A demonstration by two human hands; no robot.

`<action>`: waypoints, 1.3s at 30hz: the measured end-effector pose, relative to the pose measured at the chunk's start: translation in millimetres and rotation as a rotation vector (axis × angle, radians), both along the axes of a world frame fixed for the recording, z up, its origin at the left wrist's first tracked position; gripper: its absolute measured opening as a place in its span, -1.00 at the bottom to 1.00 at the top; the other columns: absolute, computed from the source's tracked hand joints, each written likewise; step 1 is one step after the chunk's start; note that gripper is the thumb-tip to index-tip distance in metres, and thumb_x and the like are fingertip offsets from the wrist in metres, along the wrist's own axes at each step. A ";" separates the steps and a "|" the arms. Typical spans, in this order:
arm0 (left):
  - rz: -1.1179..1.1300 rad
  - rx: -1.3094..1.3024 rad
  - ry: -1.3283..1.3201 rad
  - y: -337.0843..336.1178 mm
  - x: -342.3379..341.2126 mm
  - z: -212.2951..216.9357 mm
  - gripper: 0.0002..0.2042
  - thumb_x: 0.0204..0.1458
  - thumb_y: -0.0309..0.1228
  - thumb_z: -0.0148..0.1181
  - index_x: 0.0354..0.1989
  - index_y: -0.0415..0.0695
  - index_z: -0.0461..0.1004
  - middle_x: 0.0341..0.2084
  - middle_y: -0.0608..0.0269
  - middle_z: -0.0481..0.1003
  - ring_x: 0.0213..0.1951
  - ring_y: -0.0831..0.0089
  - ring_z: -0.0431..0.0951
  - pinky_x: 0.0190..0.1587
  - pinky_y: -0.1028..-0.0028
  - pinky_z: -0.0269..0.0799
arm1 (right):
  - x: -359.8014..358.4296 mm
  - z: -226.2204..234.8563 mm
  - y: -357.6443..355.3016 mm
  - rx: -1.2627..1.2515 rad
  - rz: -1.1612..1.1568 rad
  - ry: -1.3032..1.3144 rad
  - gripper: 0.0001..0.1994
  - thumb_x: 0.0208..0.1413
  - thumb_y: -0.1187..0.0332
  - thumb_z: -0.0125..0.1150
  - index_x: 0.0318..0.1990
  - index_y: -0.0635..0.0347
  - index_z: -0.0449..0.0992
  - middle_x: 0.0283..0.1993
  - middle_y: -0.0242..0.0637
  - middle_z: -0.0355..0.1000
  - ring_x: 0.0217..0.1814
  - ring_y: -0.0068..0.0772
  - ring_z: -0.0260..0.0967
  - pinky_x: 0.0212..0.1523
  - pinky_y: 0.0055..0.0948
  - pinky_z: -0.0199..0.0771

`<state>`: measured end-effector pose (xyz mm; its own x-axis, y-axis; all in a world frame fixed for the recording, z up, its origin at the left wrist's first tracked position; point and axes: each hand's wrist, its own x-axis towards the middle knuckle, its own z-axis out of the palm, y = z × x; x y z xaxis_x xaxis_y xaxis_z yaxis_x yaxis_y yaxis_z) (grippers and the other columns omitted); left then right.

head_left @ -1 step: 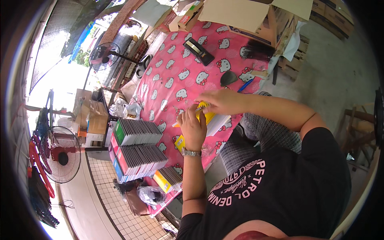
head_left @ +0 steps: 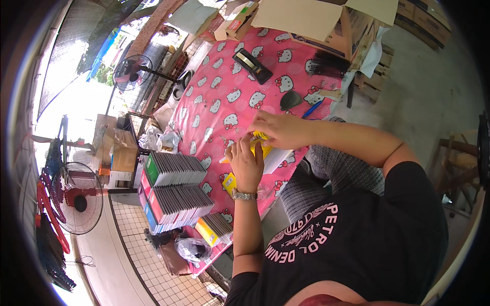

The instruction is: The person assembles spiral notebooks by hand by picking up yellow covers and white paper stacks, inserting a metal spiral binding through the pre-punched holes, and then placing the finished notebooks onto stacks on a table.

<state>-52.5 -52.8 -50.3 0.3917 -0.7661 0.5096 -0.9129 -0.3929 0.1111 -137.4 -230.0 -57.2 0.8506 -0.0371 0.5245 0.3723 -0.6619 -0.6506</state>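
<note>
A notebook (head_left: 277, 157) with a yellow cover and white pages lies on the pink patterned tablecloth (head_left: 229, 89), partly hidden under my hands. My left hand (head_left: 246, 162), with a metal watch at the wrist, grips its cover near the bound edge, fingers bent over it. Against the same edge, my right hand (head_left: 282, 130) has thumb and fingers pinched together at a dark binding; the exact piece between the fingertips is too small to make out. Beside my left wrist lies another yellow booklet or cover (head_left: 228, 182).
Stacked spiral notebooks (head_left: 178, 199) stand at the left, with a yellow row (head_left: 214, 228) nearer me. Farther off are a tape dispenser (head_left: 253, 66), a dark oval object (head_left: 291, 100), a blue pen-like item (head_left: 312, 109), black binding coils (head_left: 326, 65) and an open carton (head_left: 326, 41).
My right hand's fingers have shifted very slightly at the notebook's bound edge. Everything else looks the same.
</note>
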 end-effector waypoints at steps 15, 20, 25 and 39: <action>-0.033 -0.004 0.075 11.2 1.7 4.3 -0.88 0.18 -0.37 0.09 -0.24 -0.14 0.45 -0.34 0.22 0.50 -0.24 0.18 0.44 0.08 0.16 0.20 | 66.9 -122.2 -107.1 -0.385 -0.191 0.740 -0.57 -0.10 0.11 0.26 -0.15 0.25 0.57 0.14 0.03 0.27 0.16 0.11 0.31 0.17 -0.11 0.36; -0.054 0.067 0.152 10.7 8.1 0.9 -0.81 0.16 -0.37 0.12 -0.08 -0.11 0.43 -0.25 0.22 0.51 -0.17 0.16 0.44 0.17 0.10 0.16 | 62.9 -137.2 -121.0 -0.651 -0.164 0.363 -0.38 -0.22 0.02 0.44 -0.04 0.29 0.54 0.19 0.02 0.32 0.25 -0.04 0.28 0.21 -0.17 0.34; 0.171 0.106 -0.152 4.1 -5.7 2.3 -0.70 0.06 -0.35 0.26 -0.04 -0.05 0.43 -0.10 0.23 0.45 0.00 0.08 0.36 0.21 0.01 0.10 | 86.3 -97.2 -103.0 0.510 0.192 0.488 -0.47 -0.04 0.16 0.40 0.05 0.31 0.49 0.17 -0.15 0.39 0.21 -0.36 0.31 0.22 -0.38 0.30; -0.003 -0.116 0.146 8.0 16.4 -2.2 -0.72 -0.10 -0.44 0.40 -0.22 -0.17 0.47 -0.31 0.16 0.45 -0.18 0.13 0.39 -0.10 0.22 0.32 | 58.7 15.1 -72.0 0.344 0.592 0.819 -0.44 0.04 0.27 0.32 0.17 0.40 0.39 0.14 -0.26 0.35 0.19 -0.43 0.29 0.15 -0.45 0.30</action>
